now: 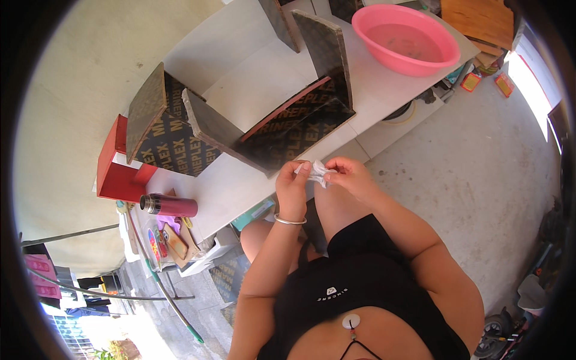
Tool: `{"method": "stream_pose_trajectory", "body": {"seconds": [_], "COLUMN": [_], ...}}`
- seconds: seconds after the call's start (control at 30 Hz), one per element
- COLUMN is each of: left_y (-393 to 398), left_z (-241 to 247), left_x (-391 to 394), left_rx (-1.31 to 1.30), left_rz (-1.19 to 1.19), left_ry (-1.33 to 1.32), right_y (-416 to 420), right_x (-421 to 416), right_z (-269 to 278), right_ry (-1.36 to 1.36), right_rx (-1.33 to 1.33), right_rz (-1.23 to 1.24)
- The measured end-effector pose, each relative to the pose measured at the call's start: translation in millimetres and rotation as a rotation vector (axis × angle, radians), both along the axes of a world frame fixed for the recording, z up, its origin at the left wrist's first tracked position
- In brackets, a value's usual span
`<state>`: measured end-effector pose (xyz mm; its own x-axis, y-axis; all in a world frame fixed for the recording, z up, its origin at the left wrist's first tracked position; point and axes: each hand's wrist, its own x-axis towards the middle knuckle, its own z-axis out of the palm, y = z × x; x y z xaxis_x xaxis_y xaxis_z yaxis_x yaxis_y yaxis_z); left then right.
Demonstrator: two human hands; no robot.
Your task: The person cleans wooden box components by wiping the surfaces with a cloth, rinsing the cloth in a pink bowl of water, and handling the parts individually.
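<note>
Between my two hands is a crumpled white tissue or thin cloth (317, 173), held above my lap near the edge of the white table (220, 191). My left hand (291, 182), with a silver bangle on the wrist, pinches its left end between thumb and fingers. The right end is gripped by the fingertips of my right hand (350, 176). Just beyond my hands, a dark film-faced plywood panel (301, 135) with gold printing lies on the table. Other plywood pieces stand upright around it, including a tall one (326, 49) and a slanted one (213, 123).
A pink plastic basin (405, 42) holding water sits at the table's far right. To the left are a red box (119, 175), an uncapped pink vacuum flask (171, 205) and a phone (174, 241). Small orange boxes (470, 82) lie on the right beside the concrete floor (468, 166).
</note>
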<state>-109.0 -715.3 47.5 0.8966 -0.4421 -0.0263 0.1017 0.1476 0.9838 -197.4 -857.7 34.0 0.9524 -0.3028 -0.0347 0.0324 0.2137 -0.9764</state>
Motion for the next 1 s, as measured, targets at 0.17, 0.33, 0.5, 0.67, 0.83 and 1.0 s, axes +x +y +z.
{"method": "stream_pose_trajectory", "body": {"seconds": [0.17,0.33,0.5,0.67,0.83,1.0], "left_y": [8,19,17,20,39,66], "left_z": [-2,-24,-18,-31,-36,-34], "left_x": [10,16,4,4,11,26], "left_rx": [-0.223,-0.141,0.082,0.099,0.418,0.471], "left_rz": [0.073,-0.002,-0.184,-0.162,-0.147,0.099], "left_ry": [0.273,0.301,0.331,0.229,0.162,-0.102], "right_y": [-21,-28,-34,-35,-48,-57], "right_x": [4,5,10,11,23,67], "right_z": [-20,-13,-7,-21,-19,24], "right_ry": [0.021,-0.065,-0.16,0.066,0.027,-0.492], "right_rx": [0.513,0.719,0.989,0.923,0.764,0.032], "right_rz": [-0.145,-0.208,-0.134,-0.06,-0.228,-0.409]}}
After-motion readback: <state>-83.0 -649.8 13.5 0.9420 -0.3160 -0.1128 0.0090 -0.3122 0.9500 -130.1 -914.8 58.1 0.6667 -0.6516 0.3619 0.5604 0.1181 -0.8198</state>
